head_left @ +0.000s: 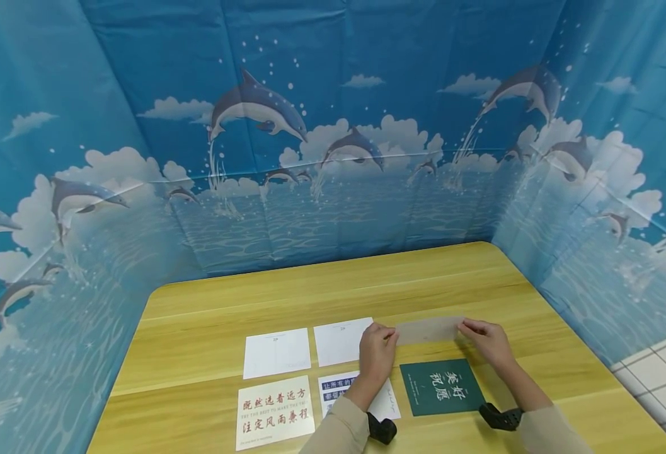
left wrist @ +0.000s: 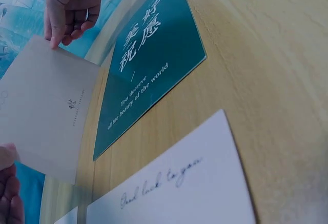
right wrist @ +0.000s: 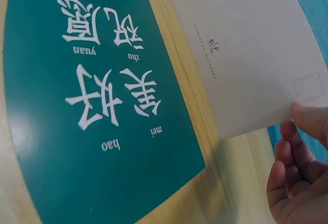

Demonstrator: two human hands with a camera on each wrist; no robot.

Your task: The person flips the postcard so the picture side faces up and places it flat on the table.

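Pinches a pale postcard (right wrist: 246, 80) by its edge, just beside the printed square, with thumb and fingers of the right grip (right wrist: 305, 175). Shows a small emblem and dotted line on it, and to the left a green card (right wrist: 66, 167) lying on the wood-grained surface (right wrist: 225, 183), with upside-down pinyin.

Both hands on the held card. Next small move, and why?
Probably lower the held card flat on the table, just behind the green card. The left hand and right hand pinch its opposite ends, and it is tilted. White cards already lie behind the cream card and blue-and-white card, so that spot would likely extend their row.
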